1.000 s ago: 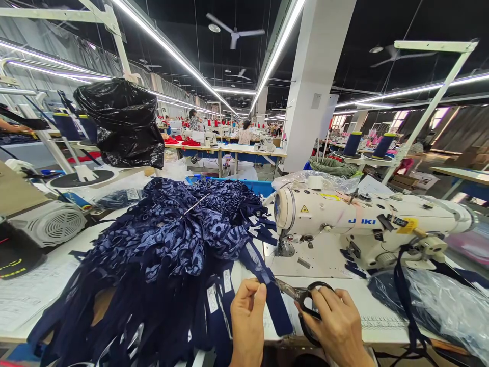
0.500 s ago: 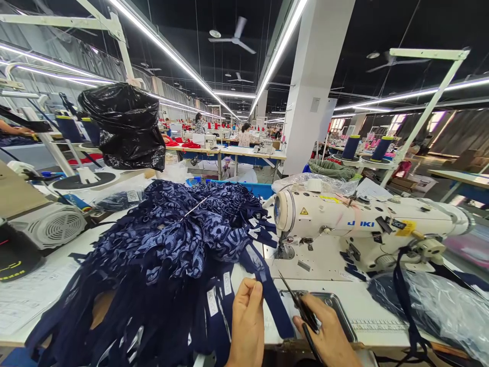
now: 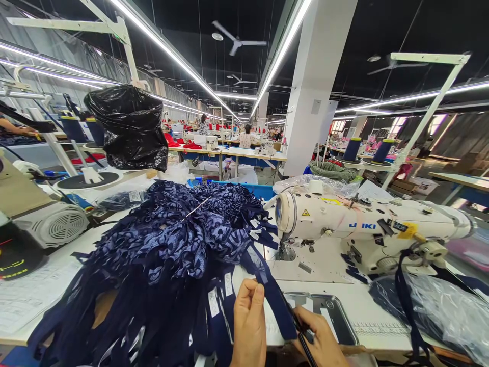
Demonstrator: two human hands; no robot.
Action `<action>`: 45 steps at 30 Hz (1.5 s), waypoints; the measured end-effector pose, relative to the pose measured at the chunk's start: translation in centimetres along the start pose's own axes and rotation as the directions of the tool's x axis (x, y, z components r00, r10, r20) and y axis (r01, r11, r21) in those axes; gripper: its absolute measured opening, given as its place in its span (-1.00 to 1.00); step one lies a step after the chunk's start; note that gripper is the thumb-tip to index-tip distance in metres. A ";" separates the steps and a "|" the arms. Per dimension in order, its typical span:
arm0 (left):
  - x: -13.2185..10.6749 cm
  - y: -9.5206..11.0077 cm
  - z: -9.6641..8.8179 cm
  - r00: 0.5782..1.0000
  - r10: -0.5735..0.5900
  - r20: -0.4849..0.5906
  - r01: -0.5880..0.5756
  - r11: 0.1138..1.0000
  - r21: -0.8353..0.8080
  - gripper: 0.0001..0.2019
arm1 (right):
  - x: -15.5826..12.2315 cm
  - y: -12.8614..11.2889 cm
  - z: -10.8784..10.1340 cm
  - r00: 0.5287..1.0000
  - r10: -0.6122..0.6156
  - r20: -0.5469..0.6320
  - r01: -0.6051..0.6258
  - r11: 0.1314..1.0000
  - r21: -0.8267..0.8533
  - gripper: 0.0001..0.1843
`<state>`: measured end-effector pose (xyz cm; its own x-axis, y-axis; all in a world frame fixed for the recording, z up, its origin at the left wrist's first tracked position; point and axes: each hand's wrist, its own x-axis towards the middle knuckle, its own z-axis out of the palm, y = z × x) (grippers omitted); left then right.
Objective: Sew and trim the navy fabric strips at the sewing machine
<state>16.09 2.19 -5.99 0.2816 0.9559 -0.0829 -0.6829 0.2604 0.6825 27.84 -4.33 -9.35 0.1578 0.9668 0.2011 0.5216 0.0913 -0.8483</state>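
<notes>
Station as seen from the head camera. The left hand (image 3: 248, 326) is sitting at 6 o'clock of the view, thumb and forefinger pressing together and pinching the dark navy fabric strap (image 3: 273, 298) near its upper part; the other fingers are folding in behind it. The strap is running from the heap toward 5 o'clock, its free end hanging over the table's near edge between the two hands.

The right hand (image 3: 323, 339) is lying at 3 o'clock of the left hand, fingers curling closed around the black-handled metal scissors (image 3: 303, 339). The blades are pointing toward 11 o'clock and meeting the strap's lower edge; whether they are open is not discernible.

The heap of navy patterned lace garments (image 3: 171, 239) is spreading across the white worktable (image 3: 362, 300) from the centre toward 8 o'clock, with white rectangular labels (image 3: 212, 302) showing among the straps just at 10 o'clock of the left hand.

The white industrial sewing machine (image 3: 362, 224) is standing at 3 o'clock of the heap, close beside it. A clear plastic bag (image 3: 443, 306) holding dark cloth is lying at 4 o'clock of the view. A crumpled black plastic bag (image 3: 130, 127) is hanging at 10 o'clock, above the heap. Two navy thread cones (image 3: 351, 149) are standing at 1 o'clock, behind the machine. Other people are sitting at distant tables at 12 o'clock
</notes>
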 end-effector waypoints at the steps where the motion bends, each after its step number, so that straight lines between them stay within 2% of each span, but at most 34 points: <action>1: 0.0 0.0 0.0 1.000 0.007 -0.004 -0.007 1.000 0.012 -0.64 | 0.0 0.1 0.0 1.000 0.006 0.012 -0.006 1.000 0.000 -0.76; 6: 0.1 0.1 0.1 1.000 0.020 -0.013 -0.020 0.999 0.026 -0.65 | -0.1 1.3 0.0 1.000 0.008 0.003 -0.008 0.998 -0.064 -0.70; 10: 0.1 0.0 0.2 1.000 0.015 -0.025 -0.014 1.000 0.022 -0.66 | -0.1 1.4 0.0 1.000 0.010 0.002 -0.009 0.998 -0.069 -0.74; 15: -0.1 0.1 0.4 1.000 -0.005 -0.027 0.005 1.000 0.004 -0.66 | -0.3 0.8 0.3 0.984 -0.079 -0.160 0.057 0.989 -0.136 -0.70; 19: -0.2 0.2 0.5 1.000 -0.013 -0.019 0.013 1.000 0.006 -0.65 | -0.5 1.3 0.4 0.948 -0.212 -0.236 0.143 0.949 -0.280 -0.68; 22: -0.2 0.2 0.4 1.000 -0.004 -0.001 0.004 1.000 0.013 -0.66 | -0.4 1.7 0.3 0.923 -0.298 -0.242 0.196 0.907 -0.372 -0.70; 27: -0.3 0.0 0.3 1.000 0.016 0.005 -0.016 0.999 0.032 -0.67 | -0.4 1.8 0.3 0.908 -0.292 -0.299 0.128 0.876 -0.465 -0.60; 31: -0.3 0.1 0.3 1.000 -0.006 0.006 0.006 0.998 0.059 -0.66 | -0.4 2.1 0.1 0.926 -0.251 -0.282 0.161 0.939 -0.305 -0.64; 35: 0.1 -0.1 0.2 0.999 -0.040 0.034 0.035 0.987 0.155 -0.65 | -0.5 2.0 -0.5 0.945 -0.073 -0.319 0.050 0.996 -0.081 -0.65; 36: 0.2 -0.2 0.2 0.998 -0.044 0.038 0.037 0.982 0.184 -0.64 | -0.5 1.9 -0.6 0.954 -0.049 -0.297 0.038 0.998 -0.041 -0.65; 41: 0.0 -0.9 0.1 0.986 -0.125 0.106 0.091 0.958 0.273 -0.64 | -0.3 -0.1 -0.5 0.986 -0.006 -0.170 0.009 1.000 0.013 -0.75; 45: -0.3 -0.8 -0.1 0.981 -0.144 0.130 0.109 0.963 0.246 -0.68 | 0.0 -2.4 -0.5 0.969 -0.008 -0.248 0.030 0.996 0.087 -0.75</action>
<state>16.53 1.64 -6.58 0.4623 0.8826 -0.0858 -0.4611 0.3219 0.8269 27.01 -4.70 -7.13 0.3569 0.8765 0.3232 0.4517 0.1410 -0.8810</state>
